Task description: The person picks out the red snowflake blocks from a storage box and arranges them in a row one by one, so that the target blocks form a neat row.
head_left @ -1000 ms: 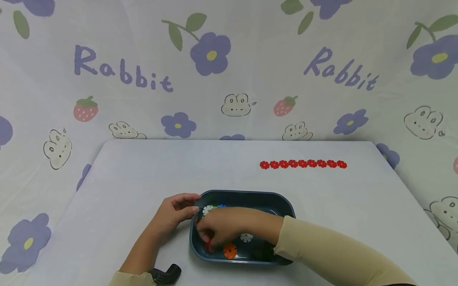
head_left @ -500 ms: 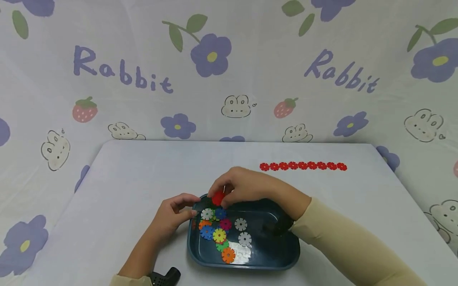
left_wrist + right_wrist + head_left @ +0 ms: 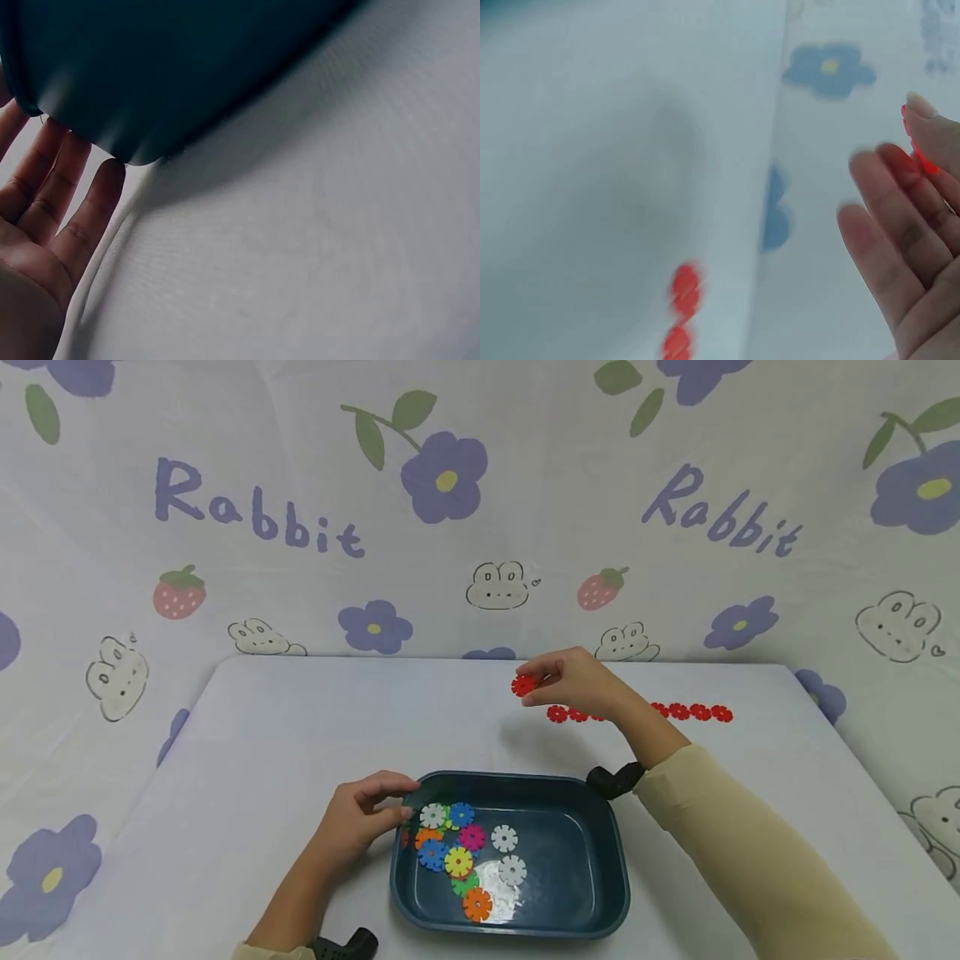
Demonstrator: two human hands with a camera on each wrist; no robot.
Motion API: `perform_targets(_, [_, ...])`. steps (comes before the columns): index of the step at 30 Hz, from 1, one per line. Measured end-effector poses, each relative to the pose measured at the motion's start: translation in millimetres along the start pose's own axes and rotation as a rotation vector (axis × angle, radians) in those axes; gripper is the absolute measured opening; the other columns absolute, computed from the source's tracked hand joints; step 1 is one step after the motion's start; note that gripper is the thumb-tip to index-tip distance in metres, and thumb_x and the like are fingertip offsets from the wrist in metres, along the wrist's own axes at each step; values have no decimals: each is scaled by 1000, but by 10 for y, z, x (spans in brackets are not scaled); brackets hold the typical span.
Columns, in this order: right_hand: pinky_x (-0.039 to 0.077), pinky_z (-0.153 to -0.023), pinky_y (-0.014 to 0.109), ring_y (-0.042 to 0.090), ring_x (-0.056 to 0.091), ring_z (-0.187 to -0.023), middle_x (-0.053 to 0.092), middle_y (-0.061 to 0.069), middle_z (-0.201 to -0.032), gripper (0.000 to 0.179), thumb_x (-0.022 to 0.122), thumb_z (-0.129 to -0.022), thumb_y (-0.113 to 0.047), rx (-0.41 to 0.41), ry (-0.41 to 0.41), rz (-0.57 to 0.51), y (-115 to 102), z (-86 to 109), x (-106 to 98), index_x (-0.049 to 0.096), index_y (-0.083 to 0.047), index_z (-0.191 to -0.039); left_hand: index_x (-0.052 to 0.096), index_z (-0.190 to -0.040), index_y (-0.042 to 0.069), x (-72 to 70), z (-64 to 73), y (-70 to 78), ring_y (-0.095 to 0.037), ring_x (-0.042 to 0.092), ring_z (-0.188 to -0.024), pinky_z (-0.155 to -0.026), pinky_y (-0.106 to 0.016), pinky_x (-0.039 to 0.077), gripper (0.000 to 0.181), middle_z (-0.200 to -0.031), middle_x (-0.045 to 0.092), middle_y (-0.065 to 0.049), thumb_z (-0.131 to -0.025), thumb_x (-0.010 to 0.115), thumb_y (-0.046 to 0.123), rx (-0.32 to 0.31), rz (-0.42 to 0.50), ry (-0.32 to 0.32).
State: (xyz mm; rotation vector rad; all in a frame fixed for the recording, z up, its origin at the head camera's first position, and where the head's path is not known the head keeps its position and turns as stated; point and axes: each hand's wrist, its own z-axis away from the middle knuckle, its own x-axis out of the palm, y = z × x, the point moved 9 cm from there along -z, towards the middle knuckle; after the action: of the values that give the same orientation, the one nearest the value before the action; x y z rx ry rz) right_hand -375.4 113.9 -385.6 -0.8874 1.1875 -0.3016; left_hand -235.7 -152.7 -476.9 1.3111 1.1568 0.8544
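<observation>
My right hand [image 3: 573, 681] pinches a red snowflake disc [image 3: 522, 686] between thumb and fingers, raised above the far part of the table. In the right wrist view the disc's red edge [image 3: 930, 163] shows behind the thumb, and the other fingers are held out. Just below that hand runs a row of red snowflake discs [image 3: 700, 712], its middle hidden by the hand and wrist. My left hand [image 3: 360, 814] touches the left end of a dark blue tray [image 3: 525, 931], fingers fairly straight against its outer wall in the left wrist view.
Inside the tray, mostly on its left side, lie several loose snowflake discs [image 3: 459, 862] in white, blue, yellow, green, orange and pink. The white table [image 3: 262, 735] ends at a printed cloth backdrop [image 3: 300, 593]. A black wrist device [image 3: 615, 781] overlaps the tray's far right corner.
My right hand has come out of the tray with a red disc and moved up and right, to the left end of the red row. My left hand has stayed at the tray.
</observation>
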Motion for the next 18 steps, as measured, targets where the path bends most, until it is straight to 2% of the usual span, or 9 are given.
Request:
perform_targets(4, [52, -97, 46, 29, 59, -121, 67, 6, -125, 48, 79, -82, -32, 80, 17, 64, 376, -85, -46, 67, -17, -127, 70, -113, 2, 0, 6, -6, -13, 60, -112, -101, -49, 48, 27, -118, 68, -13, -87, 71, 6, -1, 2, -4])
perform_targets(7, [51, -97, 49, 33, 51, -129, 63, 8, -132, 48, 77, -84, -31, 144, 0, 118, 650, -133, -4, 66, -20, -129, 71, -112, 3, -3, 13, -12, -13, 60, -112, -101, -50, 47, 26, -118, 68, -12, -87, 71, 7, -1, -2, -6])
perform_targets(10, [54, -95, 45, 31, 49, -129, 59, 9, -137, 47, 76, -85, -31, 175, -21, 139, 839, -170, 75, 66, -22, -131, 71, -112, 5, -5, 13, -4, -12, 60, -112, -102, -52, 47, 25, -116, 69, -11, -87, 71, 8, 3, -10, -4])
perform_targets(14, [52, -96, 40, 27, 51, -125, 57, 7, -141, 49, 78, -84, -30, 144, -56, 152, 913, -238, 205, 66, -21, -131, 72, -112, 6, -8, 8, 13, -12, 61, -112, -102, -51, 47, 25, -116, 69, -10, -87, 71, 9, 14, -25, -1])
perform_targets(18, [48, -102, 44, 28, 54, -126, 54, 5, -145, 52, 80, -83, -28, 71, -80, 201, 842, -310, 286, 65, -14, -131, 72, -112, 6, -27, 0, 17, -12, 60, -111, -103, -51, 46, 25, -116, 69, -11, -87, 71, 9, 8, -20, 1])
